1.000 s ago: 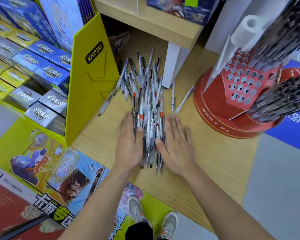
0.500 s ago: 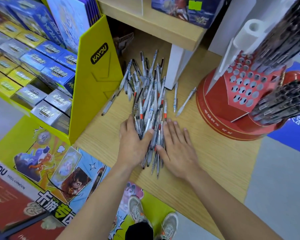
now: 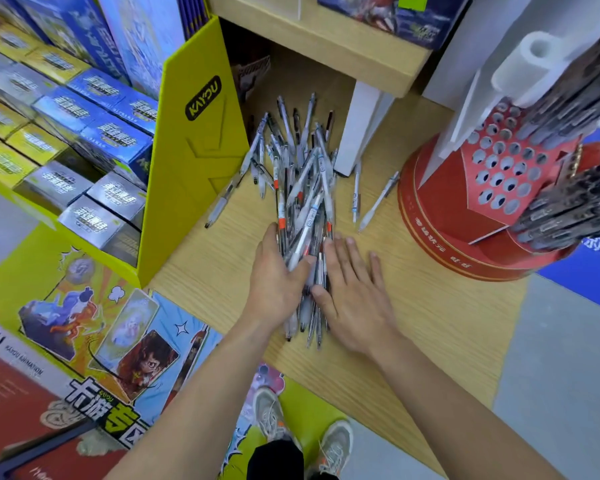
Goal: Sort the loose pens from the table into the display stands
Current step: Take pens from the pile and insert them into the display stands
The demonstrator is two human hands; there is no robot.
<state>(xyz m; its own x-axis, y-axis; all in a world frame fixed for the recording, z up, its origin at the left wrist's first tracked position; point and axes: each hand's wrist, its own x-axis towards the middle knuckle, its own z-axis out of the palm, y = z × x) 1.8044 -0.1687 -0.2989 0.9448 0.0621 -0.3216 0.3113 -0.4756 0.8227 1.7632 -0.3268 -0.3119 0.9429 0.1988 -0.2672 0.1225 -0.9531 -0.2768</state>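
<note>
Here both hands lie low on the wooden table [image 3: 430, 327] with the pile of pens [image 3: 302, 188] pressed between them. The left hand [image 3: 274, 282] leans against the left side of the pile, its fingers straight and its thumb laid across the top of the nearest pens. It closes round none of them. The right hand [image 3: 357, 299] lies flat on the table on the other side, fingers spread and straight, with the thumb touching the pens' right edge. Neither hand has a pen lifted.

Between the palms the pens run roughly parallel, and their near ends poke out past the wrists toward the table's front edge. Beyond the fingertips the pile fans out and gets untidy, with pens crossing one another at angles.

Just past the right hand's fingertips, two single pens [image 3: 355, 192] lie apart from the pile. Further right of that hand stands the red display stand [image 3: 465, 220], its sloped face full of round holes, with dark pens [image 3: 568, 209] sticking out of its right side.

Off beyond the left hand, one stray pen [image 3: 222, 202] lies beside the yellow card stand [image 3: 194, 168]. Small boxes [image 3: 101, 133] are stacked to the left of that.

Straight ahead of both hands, a white shelf leg [image 3: 357, 133] stands behind the pile.
</note>
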